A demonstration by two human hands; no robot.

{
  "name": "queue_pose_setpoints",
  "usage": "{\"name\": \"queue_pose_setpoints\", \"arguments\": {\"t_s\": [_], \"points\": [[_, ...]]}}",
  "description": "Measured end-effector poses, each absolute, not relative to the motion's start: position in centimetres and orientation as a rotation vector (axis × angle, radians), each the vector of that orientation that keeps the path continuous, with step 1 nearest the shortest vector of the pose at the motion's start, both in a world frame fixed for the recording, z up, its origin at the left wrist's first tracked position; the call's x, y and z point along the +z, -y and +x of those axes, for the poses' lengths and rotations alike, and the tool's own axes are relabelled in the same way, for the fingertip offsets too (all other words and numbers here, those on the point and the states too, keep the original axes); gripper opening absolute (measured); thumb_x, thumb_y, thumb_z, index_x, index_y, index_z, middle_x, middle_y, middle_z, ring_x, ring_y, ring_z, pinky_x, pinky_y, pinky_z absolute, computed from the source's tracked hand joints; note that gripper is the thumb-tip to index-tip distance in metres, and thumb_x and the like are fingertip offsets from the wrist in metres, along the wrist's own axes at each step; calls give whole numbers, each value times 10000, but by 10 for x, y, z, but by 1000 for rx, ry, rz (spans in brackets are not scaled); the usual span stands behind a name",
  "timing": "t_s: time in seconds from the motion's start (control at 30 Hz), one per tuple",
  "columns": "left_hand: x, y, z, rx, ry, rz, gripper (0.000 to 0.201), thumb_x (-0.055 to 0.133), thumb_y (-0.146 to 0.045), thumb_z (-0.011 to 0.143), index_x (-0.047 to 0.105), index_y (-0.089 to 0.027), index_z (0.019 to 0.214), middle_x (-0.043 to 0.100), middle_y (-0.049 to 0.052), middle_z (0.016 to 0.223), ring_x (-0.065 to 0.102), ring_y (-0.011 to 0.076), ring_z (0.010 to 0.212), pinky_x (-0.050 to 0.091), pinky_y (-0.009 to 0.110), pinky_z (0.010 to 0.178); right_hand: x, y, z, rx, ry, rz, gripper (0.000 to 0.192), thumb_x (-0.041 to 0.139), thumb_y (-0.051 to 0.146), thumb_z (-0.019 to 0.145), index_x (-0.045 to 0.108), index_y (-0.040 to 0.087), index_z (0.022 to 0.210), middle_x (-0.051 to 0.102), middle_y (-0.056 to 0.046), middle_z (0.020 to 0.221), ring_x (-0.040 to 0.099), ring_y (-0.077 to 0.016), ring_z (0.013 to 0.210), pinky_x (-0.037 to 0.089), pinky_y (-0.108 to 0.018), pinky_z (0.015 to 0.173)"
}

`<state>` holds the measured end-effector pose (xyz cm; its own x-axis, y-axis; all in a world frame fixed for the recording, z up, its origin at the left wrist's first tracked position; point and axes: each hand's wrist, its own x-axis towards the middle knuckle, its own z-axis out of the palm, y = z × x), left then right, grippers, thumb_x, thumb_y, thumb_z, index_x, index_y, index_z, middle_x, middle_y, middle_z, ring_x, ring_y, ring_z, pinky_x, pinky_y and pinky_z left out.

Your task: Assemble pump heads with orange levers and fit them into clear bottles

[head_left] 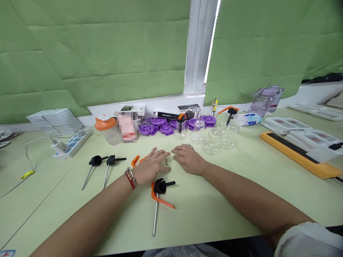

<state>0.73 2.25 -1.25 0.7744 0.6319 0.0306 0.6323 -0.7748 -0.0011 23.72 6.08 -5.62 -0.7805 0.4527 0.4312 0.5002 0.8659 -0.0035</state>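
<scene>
My left hand [150, 167] lies palm down on the pale green table [214, 207], fingers spread, a red bracelet at the wrist. My right hand [188, 159] rests flat close beside it, a ring on one finger. Between the fingertips lie several tiny brown parts [167, 161]. Neither hand holds anything. Just below my left hand lies a black-headed metal rod with an orange lever [158, 194]. Orange levers [136, 160] peek out from under my left hand's far side.
Two more black-headed rods [94, 165] lie to the left. Behind the hands stand small clear glass jars [211, 141], purple plastic discs [160, 125], an orange-lidded cup [106, 130] and boxes. A power strip [70, 144] sits far left, an orange tray [297, 155] and white trays at right.
</scene>
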Motion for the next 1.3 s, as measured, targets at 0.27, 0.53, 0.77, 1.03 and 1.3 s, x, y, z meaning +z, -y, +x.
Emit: {"name": "queue_pose_setpoints", "arguments": {"t_s": [0.27, 0.53, 0.77, 1.03, 1.3], "points": [[-18, -41, 22, -79, 1041, -2847, 477, 450, -1, 765, 628, -258, 1125, 347, 43, 1456, 231, 258, 1356, 91, 516, 1122, -63, -66, 237, -242, 2518, -651, 250, 472, 102, 826, 675, 142, 967, 642, -116, 1134, 498, -255, 1098, 368, -449, 933], [-7, -15, -21, 35, 1254, -2938, 727, 338, 82, 682, 410, -170, 1359, 308, 112, 1477, 279, 195, 1359, 212, 447, 1123, -65, -55, 230, -186, 2577, -569, 319, 424, 198, 905, 609, 127, 1155, 637, -107, 1172, 552, -218, 1085, 356, -412, 972], [-20, -4, -24, 279, 1221, -3031, 716, 355, 8, 744, 282, -216, 1420, 199, 59, 1508, 158, 185, 1393, 203, 438, 1118, -58, -45, 224, -59, 2788, -785, 439, 349, 330, 948, 516, 93, 1279, 521, -148, 1316, 452, -245, 1243, 252, -451, 1074], [-11, -15, -8, 470, 1333, -2999, 802, 389, 35, 668, 223, -160, 1429, 147, 113, 1512, 136, 183, 1395, 232, 414, 1107, -55, -46, 225, 7, 2843, -926, 586, 244, 454, 953, 388, 77, 1377, 388, -142, 1419, 210, -271, 1379, 35, -488, 1134], [-17, -42, 10, 452, 1470, -2932, 748, 393, 21, 708, 217, -141, 1417, 133, 153, 1515, 151, 225, 1394, 276, 433, 1078, -55, -52, 226, 15, 2810, -997, 652, 177, 517, 942, 351, 84, 1398, 374, -146, 1430, 141, -285, 1395, -34, -526, 1118]]}}
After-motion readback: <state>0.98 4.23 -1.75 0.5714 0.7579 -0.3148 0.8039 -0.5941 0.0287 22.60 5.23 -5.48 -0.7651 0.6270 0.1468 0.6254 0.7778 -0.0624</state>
